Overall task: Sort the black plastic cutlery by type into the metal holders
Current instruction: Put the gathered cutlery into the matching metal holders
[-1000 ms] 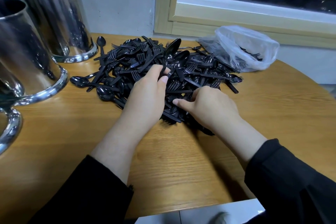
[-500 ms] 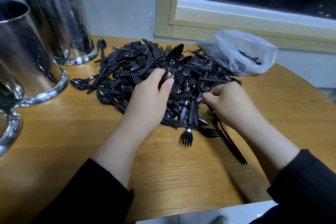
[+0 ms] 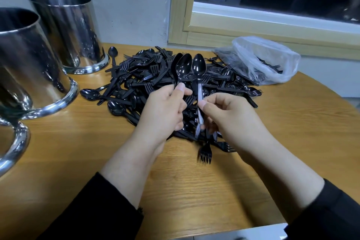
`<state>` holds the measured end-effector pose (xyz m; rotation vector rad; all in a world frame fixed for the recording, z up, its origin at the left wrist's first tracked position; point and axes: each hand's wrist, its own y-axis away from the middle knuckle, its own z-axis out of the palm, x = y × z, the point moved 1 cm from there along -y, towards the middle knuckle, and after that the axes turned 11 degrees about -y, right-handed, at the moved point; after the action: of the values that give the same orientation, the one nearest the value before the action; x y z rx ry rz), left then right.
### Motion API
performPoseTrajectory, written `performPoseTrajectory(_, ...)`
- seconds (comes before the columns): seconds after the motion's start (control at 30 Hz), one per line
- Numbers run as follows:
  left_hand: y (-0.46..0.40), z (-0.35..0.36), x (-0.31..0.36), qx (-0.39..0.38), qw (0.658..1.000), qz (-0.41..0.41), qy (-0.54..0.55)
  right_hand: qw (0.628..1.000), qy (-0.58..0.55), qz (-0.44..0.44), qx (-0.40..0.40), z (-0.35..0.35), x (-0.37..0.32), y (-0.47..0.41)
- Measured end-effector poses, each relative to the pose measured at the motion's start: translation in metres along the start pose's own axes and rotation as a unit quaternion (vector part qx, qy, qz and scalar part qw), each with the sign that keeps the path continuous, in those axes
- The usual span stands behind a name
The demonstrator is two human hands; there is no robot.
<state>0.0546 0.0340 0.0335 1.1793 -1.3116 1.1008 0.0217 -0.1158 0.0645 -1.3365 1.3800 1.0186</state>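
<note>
The left hand grips two black spoons by their handles, fingers curled round them — bowls up and away from the person, long axes near upright, tilted slightly right. Just beside them, the right hand pinches a single spoon at mid-handle, upright too, bowl on top. Both hands hover over the pile of black cutlery on the wooden table. Three metal holders stand at left, the farthest against the wall.
</note>
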Motion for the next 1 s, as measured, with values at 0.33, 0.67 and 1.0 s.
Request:
performPoseTrajectory(0.33,-0.001,0.002,0.001,-0.033,0.999,-0.011,-0.020,0.996,0.075,-0.027,-0.043,0.020,-0.006,0.001)
performPoseTrajectory(0.67,-0.001,-0.006,0.005,0.016,0.998,0.032,-0.046,0.948,0.307,-0.043,0.071,-0.052,0.017,-0.043)
performPoseTrajectory(1.0,0.002,-0.004,0.003,-0.005,1.000,0.003,-0.022,0.919,0.393,-0.014,0.031,-0.035,0.034,-0.071)
